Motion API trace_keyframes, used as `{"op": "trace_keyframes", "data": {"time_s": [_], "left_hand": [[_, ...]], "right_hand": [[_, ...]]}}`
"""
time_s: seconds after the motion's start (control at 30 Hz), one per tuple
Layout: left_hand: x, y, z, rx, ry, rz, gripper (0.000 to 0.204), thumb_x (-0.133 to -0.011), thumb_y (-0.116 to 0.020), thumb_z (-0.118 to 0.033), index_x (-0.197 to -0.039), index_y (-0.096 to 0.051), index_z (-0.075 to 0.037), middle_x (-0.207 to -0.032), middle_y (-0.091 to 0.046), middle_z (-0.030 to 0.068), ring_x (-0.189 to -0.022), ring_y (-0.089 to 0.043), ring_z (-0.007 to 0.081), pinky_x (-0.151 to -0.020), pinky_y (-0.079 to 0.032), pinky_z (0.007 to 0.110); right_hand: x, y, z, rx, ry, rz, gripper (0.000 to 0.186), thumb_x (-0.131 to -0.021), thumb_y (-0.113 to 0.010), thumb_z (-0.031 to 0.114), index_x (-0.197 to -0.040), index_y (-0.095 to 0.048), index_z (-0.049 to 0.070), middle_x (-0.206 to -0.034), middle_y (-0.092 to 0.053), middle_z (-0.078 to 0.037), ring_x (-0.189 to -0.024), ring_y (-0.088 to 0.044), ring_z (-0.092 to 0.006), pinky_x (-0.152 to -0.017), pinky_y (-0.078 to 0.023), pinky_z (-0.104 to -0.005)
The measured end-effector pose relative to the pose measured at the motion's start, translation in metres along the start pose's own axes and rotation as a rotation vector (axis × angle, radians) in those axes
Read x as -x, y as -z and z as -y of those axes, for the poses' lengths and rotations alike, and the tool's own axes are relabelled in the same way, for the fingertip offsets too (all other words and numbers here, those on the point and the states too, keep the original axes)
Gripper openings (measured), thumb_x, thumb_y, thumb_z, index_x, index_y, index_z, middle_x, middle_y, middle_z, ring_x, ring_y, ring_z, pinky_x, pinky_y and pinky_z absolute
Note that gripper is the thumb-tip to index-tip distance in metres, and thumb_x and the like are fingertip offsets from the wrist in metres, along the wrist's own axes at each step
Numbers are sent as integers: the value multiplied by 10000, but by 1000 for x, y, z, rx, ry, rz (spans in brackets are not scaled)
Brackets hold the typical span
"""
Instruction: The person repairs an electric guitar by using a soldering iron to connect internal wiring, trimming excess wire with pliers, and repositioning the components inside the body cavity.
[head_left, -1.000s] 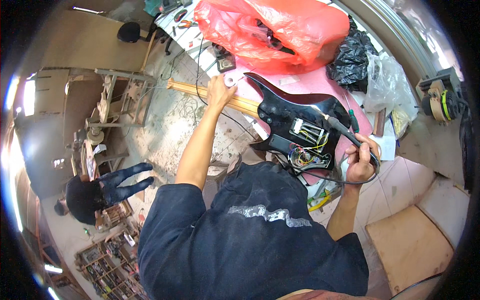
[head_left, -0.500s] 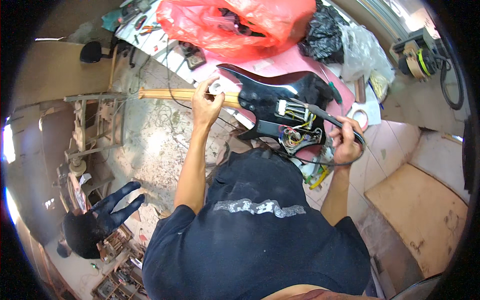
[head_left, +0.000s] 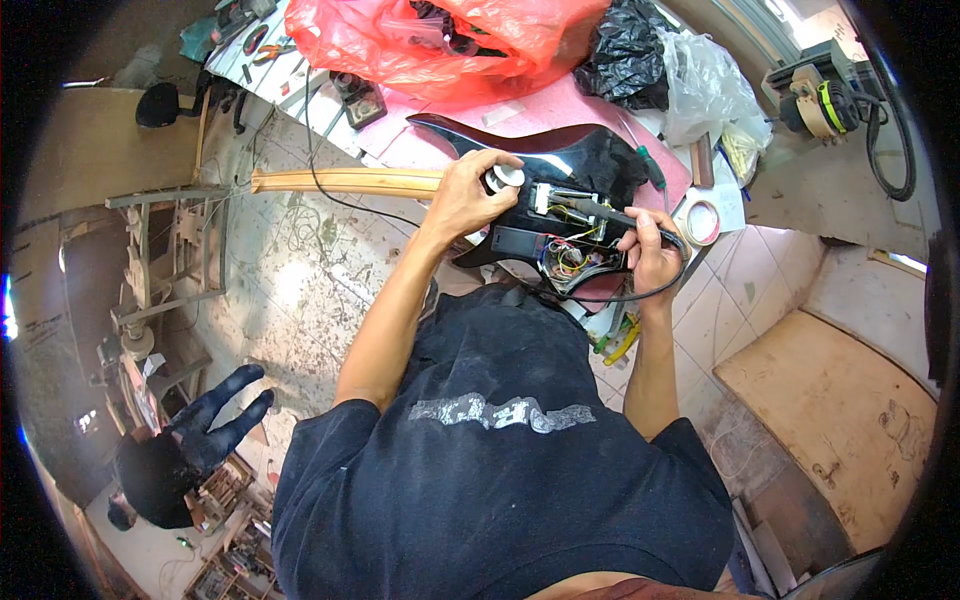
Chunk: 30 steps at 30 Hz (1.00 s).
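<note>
A black electric guitar lies back-up on the pink-topped bench, its wooden neck extending left. In its open cavities are springs and tangled coloured wires. My left hand is closed around a small white spool above the body, left of the spring cavity. My right hand grips a soldering iron, angled leftward so its tip reaches over the springs. Whether the tip touches anything is too small to tell. The iron's black cable loops down across the guitar's lower part.
A red plastic bag, black bag and clear bag crowd the back. A tape roll and green screwdriver sit at right. A co-worker is bent over at lower left, near wooden racks.
My left hand has moved right from beside the neck onto the guitar body with the spool. The iron has shifted left over the spring cavity. The whole view has shifted.
</note>
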<state>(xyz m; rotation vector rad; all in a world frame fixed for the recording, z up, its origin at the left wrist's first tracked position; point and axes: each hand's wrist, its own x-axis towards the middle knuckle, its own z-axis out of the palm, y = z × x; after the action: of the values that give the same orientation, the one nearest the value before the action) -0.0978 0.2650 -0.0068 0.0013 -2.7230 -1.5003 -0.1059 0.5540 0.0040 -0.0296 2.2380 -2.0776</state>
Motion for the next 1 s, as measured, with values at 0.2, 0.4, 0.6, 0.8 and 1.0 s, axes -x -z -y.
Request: {"op": "trace_keyframes", "data": {"time_s": [0.2,0.4,0.6,0.8,1.0], "left_hand": [[-3,-8,-2,40,77,-5,331,-823,-733,-89,-1149,-695,-39,-951,-718,87,-855,-678,158,-791,-550,325],[-7,-20,2,11,1,-32,315,-827,-772,-53,-1131,-691,-38,-998,-699,92,-908,-674,191,-828,-537,329],[-12,-32,1,15,-10,-109,306,-822,-782,-14,-1114,-699,-53,-999,-678,82,-892,-648,211,-822,-524,327],[-14,-46,2,20,-57,-125,344,-827,-770,12,-1151,-684,-63,-1016,-650,105,-908,-642,244,-814,-521,348],[-13,-53,3,-41,-98,-110,365,-831,-750,28,-1175,-673,-64,-1028,-643,148,-941,-655,313,-832,-527,387]], "right_hand": [[-8,4,3,-23,-59,-2,279,-1032,-605,229,-1043,-733,-19,-644,-638,-41,-499,-480,-45,-469,-349,-218],[-26,9,3,-62,-114,75,270,-1027,-607,231,-1040,-738,-5,-641,-632,-29,-513,-467,-41,-477,-335,-222],[-42,8,4,-18,-135,123,288,-1055,-568,244,-1043,-720,0,-622,-612,-27,-500,-412,-21,-477,-273,-195],[-49,10,-1,-20,-126,131,289,-1052,-568,249,-1039,-725,7,-623,-612,-19,-491,-387,-17,-471,-271,-199],[-52,12,2,-40,-188,137,263,-1020,-611,233,-1017,-739,4,-635,-623,-31,-522,-456,-44,-500,-341,-232]]}}
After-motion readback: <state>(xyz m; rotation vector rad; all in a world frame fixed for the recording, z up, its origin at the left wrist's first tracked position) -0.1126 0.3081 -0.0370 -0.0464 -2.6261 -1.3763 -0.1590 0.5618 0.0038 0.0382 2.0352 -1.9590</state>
